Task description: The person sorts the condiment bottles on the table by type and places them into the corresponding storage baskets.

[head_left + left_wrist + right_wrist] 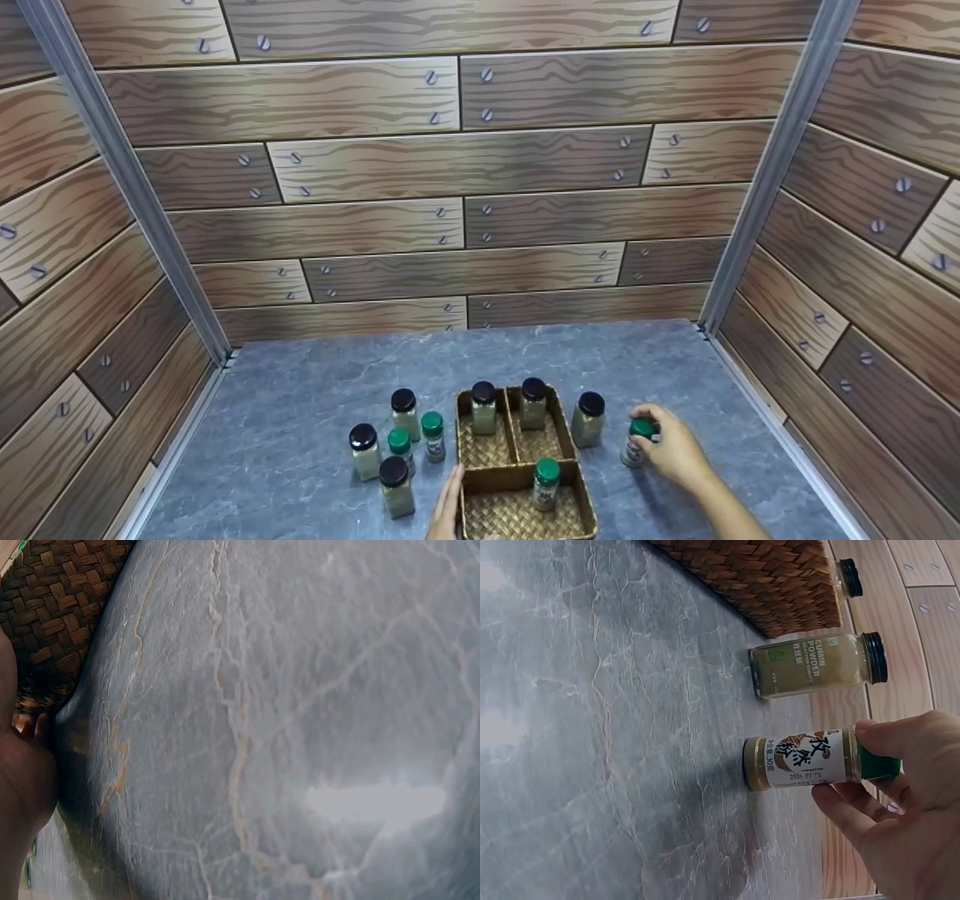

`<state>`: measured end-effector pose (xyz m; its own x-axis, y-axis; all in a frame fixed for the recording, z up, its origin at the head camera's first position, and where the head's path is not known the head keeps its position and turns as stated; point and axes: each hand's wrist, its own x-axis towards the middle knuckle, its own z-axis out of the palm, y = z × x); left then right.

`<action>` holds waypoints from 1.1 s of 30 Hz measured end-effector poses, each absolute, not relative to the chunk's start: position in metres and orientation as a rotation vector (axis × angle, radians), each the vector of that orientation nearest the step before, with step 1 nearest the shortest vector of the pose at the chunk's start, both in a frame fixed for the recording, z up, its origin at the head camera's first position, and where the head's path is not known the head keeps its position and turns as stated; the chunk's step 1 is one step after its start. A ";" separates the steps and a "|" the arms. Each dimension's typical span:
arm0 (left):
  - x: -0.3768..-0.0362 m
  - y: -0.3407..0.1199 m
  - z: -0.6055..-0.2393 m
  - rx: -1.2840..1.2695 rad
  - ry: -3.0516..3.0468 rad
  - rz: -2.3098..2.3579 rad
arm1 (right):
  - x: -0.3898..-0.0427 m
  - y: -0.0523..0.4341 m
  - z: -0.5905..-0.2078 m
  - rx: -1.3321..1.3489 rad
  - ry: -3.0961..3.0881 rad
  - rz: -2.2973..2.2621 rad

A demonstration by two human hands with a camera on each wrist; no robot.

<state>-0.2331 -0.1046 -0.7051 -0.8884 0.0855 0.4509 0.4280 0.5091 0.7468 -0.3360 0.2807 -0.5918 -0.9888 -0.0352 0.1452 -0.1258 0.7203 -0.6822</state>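
Observation:
My right hand (pixel 675 450) pinches the green cap of a small round spice jar (pixel 802 760) between thumb and fingers. The jar stands upright, its base close over the tabletop, and carries a white label. Left of it is a square, black-capped cumin powder jar (pixel 810 666), beside the woven basket (pixel 517 466). My left hand (pixel 445 510) holds the basket at its near left side, fingers along the outer wall; in the left wrist view part of the hand (pixel 26 772) shows below the weave. One green-capped jar (pixel 547 484) stands in the basket's front compartment.
Two black-capped jars, one on the left (pixel 484 409) and one on the right (pixel 533 405), occupy the rear compartments. Left of the basket several black- and green-capped jars (pixel 397 487) cluster on the grey marbled table (pixel 300 390). Wood-patterned walls (pixel 465 165) enclose it on three sides.

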 end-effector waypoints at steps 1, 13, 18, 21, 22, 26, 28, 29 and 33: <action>-0.233 -0.105 -0.703 -0.416 -2.418 -1.355 | -0.336 0.281 -0.592 0.130 -2.795 1.128; -0.231 -0.103 -0.695 -0.395 -2.495 -1.432 | -0.333 0.278 -0.597 0.091 -2.765 1.121; -0.232 -0.103 -0.696 -0.384 -2.482 -1.394 | -0.329 0.276 -0.598 0.055 -2.752 1.106; -0.231 -0.103 -0.693 -0.360 -2.517 -1.486 | -0.326 0.275 -0.597 0.053 -2.737 1.107; -0.231 -0.103 -0.692 -0.357 -2.526 -1.514 | -0.325 0.275 -0.597 0.052 -2.735 1.108; -0.231 -0.103 -0.692 -0.361 -2.536 -1.473 | -0.320 0.276 -0.594 0.034 -2.745 1.122; -0.232 -0.103 -0.693 -0.356 -2.532 -1.436 | -0.316 0.276 -0.593 0.019 -2.763 1.130; -0.231 -0.103 -0.694 -0.351 -2.531 -1.421 | -0.315 0.276 -0.592 0.010 -2.773 1.133; -0.232 -0.104 -0.697 -0.376 -2.496 -1.435 | -0.309 0.274 -0.588 -0.014 -2.802 1.135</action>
